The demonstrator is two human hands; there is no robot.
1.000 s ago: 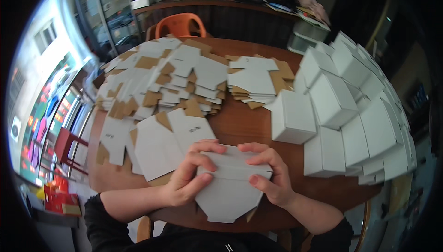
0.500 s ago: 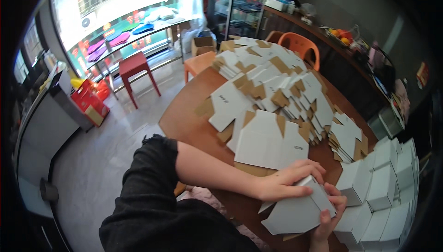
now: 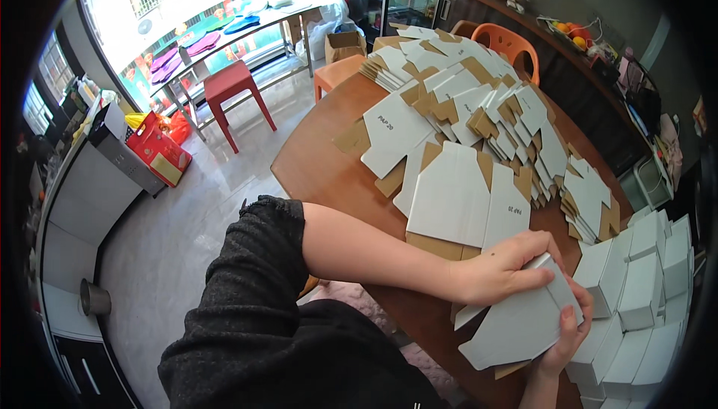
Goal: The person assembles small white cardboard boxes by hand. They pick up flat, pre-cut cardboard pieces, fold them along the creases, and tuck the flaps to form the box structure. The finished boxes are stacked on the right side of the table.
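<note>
A partly folded white cardboard box is held between both hands, tilted over the table's near right edge. My left hand is closed over its far end, the thumb lying along the upper face. Around its right side wrap the fingers of my right hand. Loose flaps stick out at the box's near end, one showing brown inside. Just beyond my left hand lies a flat unfolded box blank, white with brown flaps. Finished white boxes are stacked close to my right hand.
Heaps of flat box blanks spread over the brown wooden table. An orange chair stands at its far side. On the left are a red stool, a red bag and a grey counter.
The view has shifted, so the table and hands sit farther right in it. Both hands keep their hold on the box, which looks much the same.
</note>
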